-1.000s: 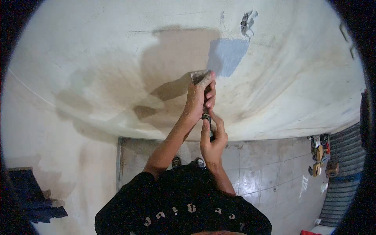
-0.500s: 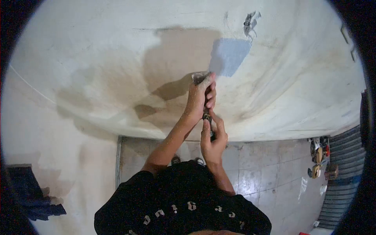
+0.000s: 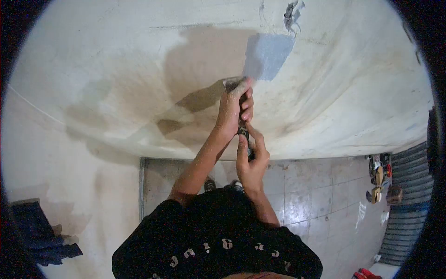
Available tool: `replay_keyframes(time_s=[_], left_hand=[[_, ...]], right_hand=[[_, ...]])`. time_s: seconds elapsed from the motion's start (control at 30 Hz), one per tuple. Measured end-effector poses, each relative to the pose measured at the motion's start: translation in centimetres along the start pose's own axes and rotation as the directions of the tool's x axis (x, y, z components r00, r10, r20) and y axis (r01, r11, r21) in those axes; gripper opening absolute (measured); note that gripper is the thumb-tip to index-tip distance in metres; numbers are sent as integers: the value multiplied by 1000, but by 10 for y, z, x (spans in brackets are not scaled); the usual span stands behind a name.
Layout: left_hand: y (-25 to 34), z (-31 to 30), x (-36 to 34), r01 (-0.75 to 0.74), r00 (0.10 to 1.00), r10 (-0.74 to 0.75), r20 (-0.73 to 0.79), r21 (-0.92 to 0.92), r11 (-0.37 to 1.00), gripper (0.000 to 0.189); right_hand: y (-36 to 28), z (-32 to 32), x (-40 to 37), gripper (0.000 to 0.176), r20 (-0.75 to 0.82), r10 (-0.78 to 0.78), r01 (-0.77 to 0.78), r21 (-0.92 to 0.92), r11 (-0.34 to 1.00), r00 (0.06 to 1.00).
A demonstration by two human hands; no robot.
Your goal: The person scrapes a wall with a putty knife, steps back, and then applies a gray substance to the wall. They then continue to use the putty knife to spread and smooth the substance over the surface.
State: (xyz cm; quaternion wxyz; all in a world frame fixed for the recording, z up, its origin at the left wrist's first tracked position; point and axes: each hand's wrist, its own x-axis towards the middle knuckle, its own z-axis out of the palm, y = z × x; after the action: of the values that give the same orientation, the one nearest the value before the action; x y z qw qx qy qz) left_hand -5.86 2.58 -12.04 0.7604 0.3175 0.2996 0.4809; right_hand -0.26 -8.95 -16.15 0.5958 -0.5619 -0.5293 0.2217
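Note:
A dark, narrow tool point(image 3: 243, 132) stands upright between my hands in front of the pale wall point(image 3: 195, 60). My left hand point(image 3: 237, 104) is wrapped round its upper part, with the thumb pointing up and dust on the skin. Just below, my right hand point(image 3: 252, 156) pinches the tool's lower end between thumb and fingers. What the upper end of the tool looks like is mostly hidden by my left hand. A grey-blue patch point(image 3: 270, 56) is on the wall just above and right of my left hand.
A broken hole with bits sticking out point(image 3: 290, 16) is in the wall above the patch. Dark cloth point(image 3: 42, 232) lies at the lower left. Items point(image 3: 377, 179) are on the tiled floor point(image 3: 306, 200) at right, beside a corrugated shutter point(image 3: 406, 200). Something red point(image 3: 364, 273) shows at the bottom right.
The wall, patch and hole sit slightly higher in the view, and more of the red thing shows. Both hands keep their hold, a little higher in the picture.

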Motion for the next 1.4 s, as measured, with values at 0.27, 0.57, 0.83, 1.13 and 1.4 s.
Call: replay_keyframes(time_s=[0.27,0.57,0.83,1.13,1.4], left_hand=[[11,7,0,12,1000,-12,27,-1,1000,37],[21,14,0,-74,996,71,48,60,995,36],[17,10,3,-31,999,30,14,71,997,37],[31,19,8,-86,995,83,61,33,996,34],[32,21,0,-76,997,74,25,60,995,36]], right_hand=[[-3,3,2,31,-13,22,-22,35,999,1000],[-27,-9,8,30,75,268,-271,26,962,960],[-5,-2,13,31,-16,-38,38,-19,999,999],[-27,-1,22,31,-3,54,-53,131,990,999],[-36,-9,19,30,58,150,-152,31,988,987]])
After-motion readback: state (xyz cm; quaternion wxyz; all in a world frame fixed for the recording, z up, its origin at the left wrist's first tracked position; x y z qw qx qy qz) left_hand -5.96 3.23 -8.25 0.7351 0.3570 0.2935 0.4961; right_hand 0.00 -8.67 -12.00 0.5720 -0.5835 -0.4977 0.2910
